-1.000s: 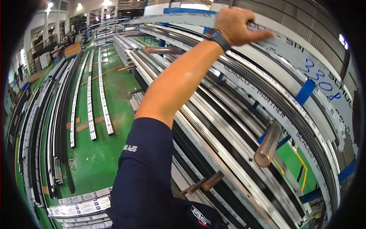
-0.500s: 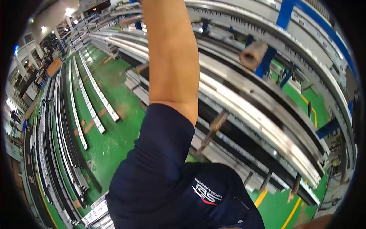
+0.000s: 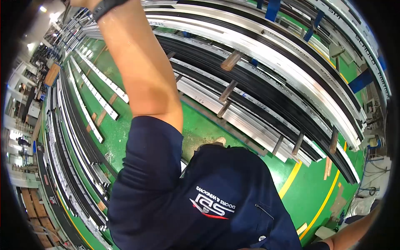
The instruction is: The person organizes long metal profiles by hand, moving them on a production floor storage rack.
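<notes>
My left arm reaches up across the upper left of the view, with a dark wristband (image 3: pixel 109 7) at the wrist. Only a sliver of my left hand (image 3: pixel 83 3) shows at the top edge; its fingers are cut off, so whatever it may hold is hidden. Nearest to this arm are long black and silver metal profiles (image 3: pixel 266 89) stacked on a rack. At the lower right, my right forearm (image 3: pixel 352 230) runs into the dark lens border, and the hand itself is outside the picture.
Rusty rack arms (image 3: pixel 231 61) stick out between the profiles. More long profiles (image 3: pixel 77 166) lie along the left side. Narrow white strips (image 3: pixel 98 93) rest on wooden pieces over the green floor (image 3: pixel 200 125). Yellow lines (image 3: pixel 323 204) mark the floor at right.
My left arm has swung to the left, bringing the wristband into view. The camera view has shifted, showing more of the rack's lower levels, and more of my right forearm shows at lower right.
</notes>
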Demonstrator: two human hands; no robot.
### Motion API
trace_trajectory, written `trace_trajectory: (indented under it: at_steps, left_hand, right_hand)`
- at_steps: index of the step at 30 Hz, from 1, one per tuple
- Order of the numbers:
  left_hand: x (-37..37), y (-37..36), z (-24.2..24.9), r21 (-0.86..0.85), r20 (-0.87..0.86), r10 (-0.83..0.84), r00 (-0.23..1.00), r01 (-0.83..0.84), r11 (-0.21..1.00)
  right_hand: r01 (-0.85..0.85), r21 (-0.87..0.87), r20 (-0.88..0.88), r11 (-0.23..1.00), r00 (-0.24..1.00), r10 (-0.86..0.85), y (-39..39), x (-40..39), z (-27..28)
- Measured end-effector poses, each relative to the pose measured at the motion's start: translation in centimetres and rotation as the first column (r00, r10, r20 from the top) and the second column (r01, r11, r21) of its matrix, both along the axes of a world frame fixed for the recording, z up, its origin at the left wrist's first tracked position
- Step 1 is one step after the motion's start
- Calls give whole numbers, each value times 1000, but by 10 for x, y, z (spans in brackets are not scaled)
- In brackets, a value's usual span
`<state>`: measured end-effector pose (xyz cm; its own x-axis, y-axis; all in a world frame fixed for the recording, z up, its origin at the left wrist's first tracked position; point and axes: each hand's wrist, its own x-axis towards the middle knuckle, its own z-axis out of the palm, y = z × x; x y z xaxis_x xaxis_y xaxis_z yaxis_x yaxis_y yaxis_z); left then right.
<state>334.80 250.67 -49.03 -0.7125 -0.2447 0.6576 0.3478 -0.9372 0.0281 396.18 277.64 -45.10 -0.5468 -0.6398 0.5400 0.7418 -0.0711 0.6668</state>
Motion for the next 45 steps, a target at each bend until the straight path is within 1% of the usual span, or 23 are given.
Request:
trace_trajectory:
  at_steps: [4, 5, 7, 8, 10, 12, 14, 16, 18, 20, 21, 24, 29, 30, 31, 32, 33, 35, 38, 39, 42, 44, 45]
  left_hand:
    - [2, -4, -37, 6, -151, -98, 984, 100, 995]
    - [17, 0, -45, 11, -38, -117, 992, 117, 993]
    - [35, 5, -77, -70, 93, -91, 992, 97, 993]
    - [-2, -2, -105, -87, 72, -194, 978, 199, 976]
    - [31, -1, -135, -130, 256, 71, 964, -39, 991]
    - [77, 9, -154, -65, 241, -197, 950, 218, 974]
    - [91, 2, -191, -77, 238, -225, 945, 249, 965]
    - [87, -8, -232, -103, 214, -199, 956, 225, 969]
    - [98, -26, -256, -202, 397, -204, 895, 302, 932]
    - [100, -34, -276, -205, 481, -228, 847, 361, 910]
    - [98, -36, -286, -221, 539, -217, 814, 386, 896]
    - [87, -34, -320, -268, 603, -170, 780, 398, 878]
    - [41, -10, -401, -220, 717, -236, 656, 534, 817]
    - [38, -11, -394, -259, 748, -202, 632, 558, 788]
    - [10, -29, -408, -346, 767, -29, 641, 451, 823]
    - [-4, -52, -408, -375, 713, -83, 696, 479, 794]
    - [-20, -23, -413, -376, 738, -124, 663, 557, 740]
    - [-59, -49, -432, -291, 771, -261, 581, 686, 667]
    - [-84, -22, -443, -297, 846, -122, 519, 650, 699]
    - [-121, -25, -475, -313, 886, -52, 460, 678, 666]
    - [-178, -2, -508, -286, 879, -164, 448, 770, 571]
    - [-190, -17, -519, -294, 909, -47, 415, 716, 633]
    - [-206, 23, -517, -288, 911, -92, 403, 779, 556]
  right_hand:
    - [-145, 105, 54, 984, 989, 140, -17, -19, -17]
    - [-59, -195, 49, 979, 996, 70, -26, -12, -27]
    - [4, -610, 114, 792, 990, 83, -22, 14, -39]
    - [78, -631, 98, 772, 995, -20, -35, 9, -47]
    - [51, -666, 78, 744, 997, 1, -27, 28, -82]
    - [55, -748, 66, 661, 998, -8, -16, 59, -130]
    - [67, -831, 62, 552, 998, -28, -10, 72, -169]
    - [1, -721, 134, 693, 981, 137, -42, 24, -176]
    - [63, -807, 154, 588, 982, 106, -54, 22, -201]
    - [159, -934, 185, 320, 981, 53, -43, 49, -240]
    - [187, -948, 207, 259, 977, 55, -47, 43, -250]
    - [235, -948, 261, 215, 960, 103, -40, 26, -276]
    - [249, -968, 250, 22, 967, 58, -62, 6, -311]
    - [241, -970, 243, 29, 966, 88, -60, -9, -319]
    - [229, -971, 222, -69, 971, 90, -60, -40, -323]
    - [222, -965, 198, -142, 966, 169, -55, -59, -327]
    - [240, -955, 230, -174, 970, 76, -72, -61, -323]
    - [241, -950, 226, -197, 970, 94, -66, -92, -342]
    - [231, -945, 223, -232, 973, 59, -67, -119, -362]
    - [232, -945, 226, -230, 973, 53, -63, -129, -372]
    - [207, -944, 201, -257, 978, 49, -47, -165, -398]
    - [203, -940, 184, -275, 978, 94, -34, -193, -408]
    - [187, -942, 185, -279, 982, 35, -26, -200, -414]
